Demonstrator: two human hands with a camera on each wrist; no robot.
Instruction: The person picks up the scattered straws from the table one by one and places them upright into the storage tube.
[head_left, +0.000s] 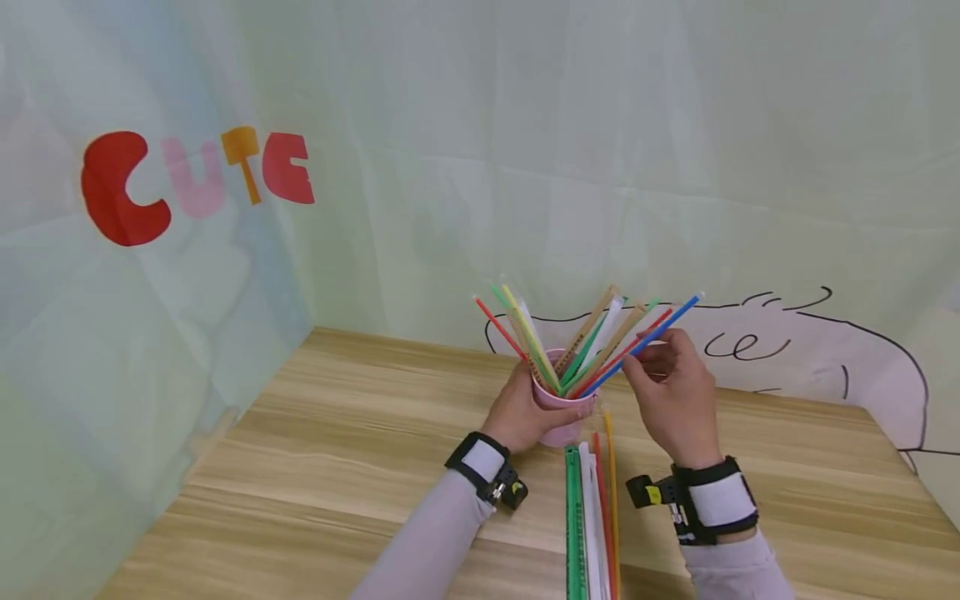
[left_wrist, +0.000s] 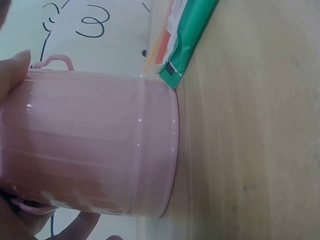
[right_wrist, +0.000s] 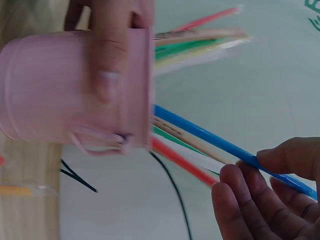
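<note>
My left hand (head_left: 516,412) grips a small pink bucket (left_wrist: 90,145) with little side handles, its thumb lying across the front near the rim. The bucket stands upright on the table. Wrapped straws in red, green, yellow, brown and white paper fan out of its mouth. With thumb and fingertips my right hand (head_left: 677,400) pinches a blue straw (right_wrist: 215,137) at its upper part. The blue straw slants to the right, its lower end inside the bucket mouth. A red straw (right_wrist: 185,162) leans just beside the right fingers.
In front of the bucket, a green wrapped straw (head_left: 574,525), a white one (head_left: 592,533), a red one (head_left: 603,525) and an orange one (head_left: 612,500) lie side by side on the wooden table (head_left: 337,433). A curtain (head_left: 525,167) hangs behind the table.
</note>
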